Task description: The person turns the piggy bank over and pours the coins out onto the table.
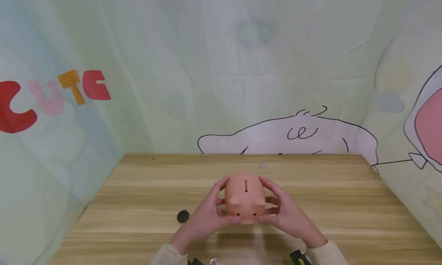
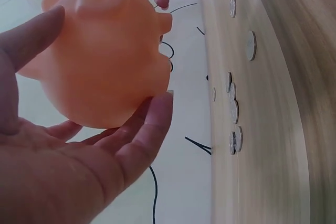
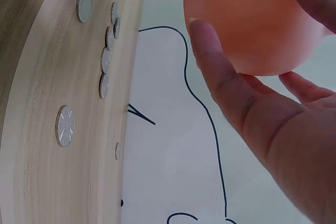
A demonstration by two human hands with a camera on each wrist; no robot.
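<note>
An orange-pink piggy bank (image 1: 245,196) is held between both hands, raised above the wooden table with its coin slot upward and its face toward me. My left hand (image 1: 209,213) grips its left side, thumb near the face and fingers spread along the flank and belly, as the left wrist view shows. On the opposite side my right hand (image 1: 286,215) grips it the same way. Several silver coins (image 2: 234,112) lie on the table below, also seen as coins (image 3: 105,60) in the right wrist view; most are hidden by the bank and hands in the head view.
A small round black piece (image 1: 183,216) lies on the table left of my left forearm. One coin (image 1: 263,165) sits near the table's back edge, another coin (image 1: 215,261) close to the front. Printed fabric (image 1: 221,84) hangs behind and beside the wooden table (image 1: 138,188).
</note>
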